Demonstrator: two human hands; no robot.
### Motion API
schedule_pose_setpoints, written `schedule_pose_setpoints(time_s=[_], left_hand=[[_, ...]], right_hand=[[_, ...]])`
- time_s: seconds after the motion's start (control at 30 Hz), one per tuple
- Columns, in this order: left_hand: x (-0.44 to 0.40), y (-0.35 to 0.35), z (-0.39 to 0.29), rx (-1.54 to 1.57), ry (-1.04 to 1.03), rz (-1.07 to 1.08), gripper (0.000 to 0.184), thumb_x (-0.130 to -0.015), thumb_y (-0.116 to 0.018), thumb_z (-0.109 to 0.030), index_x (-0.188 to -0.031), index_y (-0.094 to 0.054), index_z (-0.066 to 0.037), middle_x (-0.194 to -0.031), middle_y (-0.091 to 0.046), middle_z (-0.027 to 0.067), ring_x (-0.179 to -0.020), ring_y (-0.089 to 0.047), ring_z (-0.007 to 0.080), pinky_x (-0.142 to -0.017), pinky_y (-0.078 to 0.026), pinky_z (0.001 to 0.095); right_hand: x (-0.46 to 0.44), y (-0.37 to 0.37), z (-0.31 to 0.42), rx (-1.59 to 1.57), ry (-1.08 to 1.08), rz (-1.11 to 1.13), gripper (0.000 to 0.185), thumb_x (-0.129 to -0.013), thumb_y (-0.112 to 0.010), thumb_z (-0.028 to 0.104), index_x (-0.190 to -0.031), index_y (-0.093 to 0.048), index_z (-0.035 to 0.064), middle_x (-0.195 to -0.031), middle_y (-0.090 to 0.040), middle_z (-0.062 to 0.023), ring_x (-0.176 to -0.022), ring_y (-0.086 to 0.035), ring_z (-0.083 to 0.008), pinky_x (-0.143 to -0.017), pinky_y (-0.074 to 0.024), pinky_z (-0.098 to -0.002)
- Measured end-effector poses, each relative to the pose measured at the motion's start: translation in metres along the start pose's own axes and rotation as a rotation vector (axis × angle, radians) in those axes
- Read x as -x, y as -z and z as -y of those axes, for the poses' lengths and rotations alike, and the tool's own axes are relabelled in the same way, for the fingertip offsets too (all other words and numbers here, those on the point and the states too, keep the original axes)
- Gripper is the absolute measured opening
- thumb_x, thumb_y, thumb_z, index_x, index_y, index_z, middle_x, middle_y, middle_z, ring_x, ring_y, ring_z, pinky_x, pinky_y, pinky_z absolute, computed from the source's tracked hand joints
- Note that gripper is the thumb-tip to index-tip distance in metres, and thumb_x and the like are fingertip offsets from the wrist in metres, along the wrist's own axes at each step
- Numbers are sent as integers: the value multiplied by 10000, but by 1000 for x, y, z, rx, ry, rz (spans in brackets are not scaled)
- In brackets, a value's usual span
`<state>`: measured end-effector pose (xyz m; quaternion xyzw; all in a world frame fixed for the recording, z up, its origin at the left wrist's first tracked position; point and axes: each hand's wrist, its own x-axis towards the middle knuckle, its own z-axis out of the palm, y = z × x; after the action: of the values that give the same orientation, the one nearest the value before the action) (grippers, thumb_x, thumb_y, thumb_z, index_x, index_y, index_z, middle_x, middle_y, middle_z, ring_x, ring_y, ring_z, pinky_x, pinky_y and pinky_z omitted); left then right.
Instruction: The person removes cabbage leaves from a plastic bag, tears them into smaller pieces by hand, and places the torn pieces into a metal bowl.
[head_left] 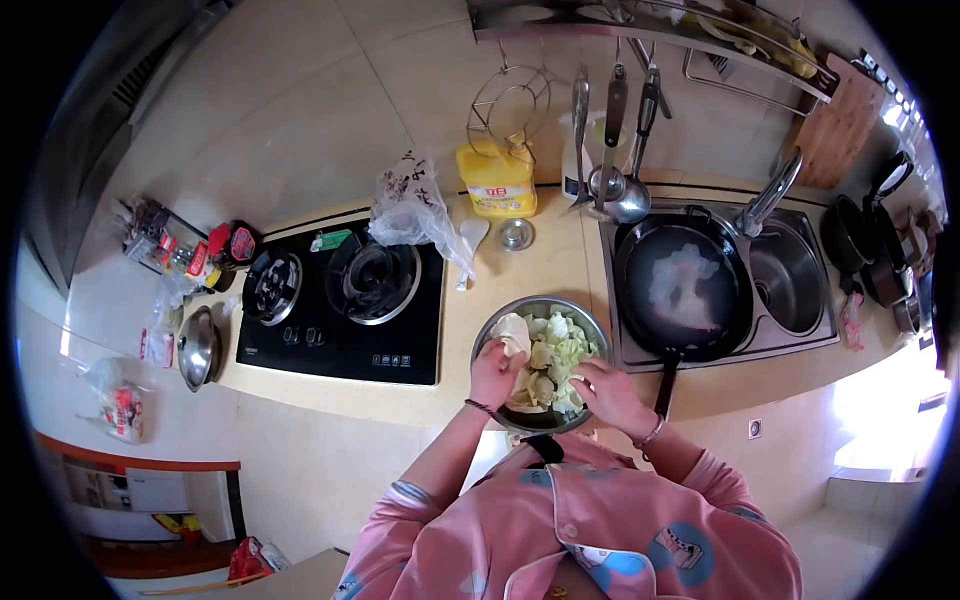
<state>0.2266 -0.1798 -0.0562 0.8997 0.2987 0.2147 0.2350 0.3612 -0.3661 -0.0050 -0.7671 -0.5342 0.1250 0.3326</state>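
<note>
A steel bowl [603, 330] stands at the counter's front edge, full of torn pale-green cabbage pieces [562, 345]. At the bowl's left side, my left hand [493, 377] is closed on a larger, whitish chunk of cabbage [511, 333], held just above the rest. My right hand [610, 392] reaches over the right rim with its fingers pinched on a cabbage leaf piece among the others; its fingertips are partly hidden.
To the right, a black frying pan [735, 290] with some liquid sits over the sink [790, 270]. A gas stove [340, 350] lies to the left, with a plastic bag [410, 215] on its back edge. Behind the bowl are a yellow jug [497, 180] and a small metal lid [515, 234].
</note>
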Motion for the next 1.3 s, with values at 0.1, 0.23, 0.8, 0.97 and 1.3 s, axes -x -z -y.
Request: schedule_pose_setpoints(time_s=[0.1,0.23,0.8,0.97,1.3], left_hand=[[2,35,-15,1069,569,351,161,-877,-544,-106,-991,-617,-19,-1008,-615,60,-941,-584,130,-791,-494,283],[10,36,-10,1522,580,452,183,-868,-541,-78,-1033,-593,-19,-1036,-605,73,-952,-583,160,-831,-484,300],[8,60,-31,1175,425,656,339,-830,-628,-106,-1146,-531,-27,-950,-604,10,-808,-562,64,-725,-488,211],[13,50,-43,981,471,575,188,-838,-629,-176,-939,-635,-17,-759,-616,-11,-619,-547,36,-582,-481,184],[16,48,-53,68,103,405,274,-780,-583,-309,-772,-597,-36,-717,-600,193,-700,-583,373,-633,-465,456]], right_hand=[[-16,2,12,-303,-141,14,310,-792,-617,221,-1042,-551,49,-972,-573,-132,-781,-601,-318,-668,-500,-377],[-36,-9,30,-462,-27,-78,482,-777,-653,238,-1177,-479,34,-998,-580,-164,-824,-594,-320,-710,-492,-352],[-40,-8,35,-469,-84,128,248,-856,-544,252,-793,-507,15,-594,-540,-174,-522,-564,-306,-491,-450,-360],[-37,-25,26,-1,99,-121,256,-846,-557,262,-709,-512,51,-581,-561,-118,-499,-580,-268,-462,-456,-354],[-52,-12,23,429,421,118,230,-830,-521,241,-662,-525,84,-561,-568,-73,-497,-592,-233,-421,-449,-357]])
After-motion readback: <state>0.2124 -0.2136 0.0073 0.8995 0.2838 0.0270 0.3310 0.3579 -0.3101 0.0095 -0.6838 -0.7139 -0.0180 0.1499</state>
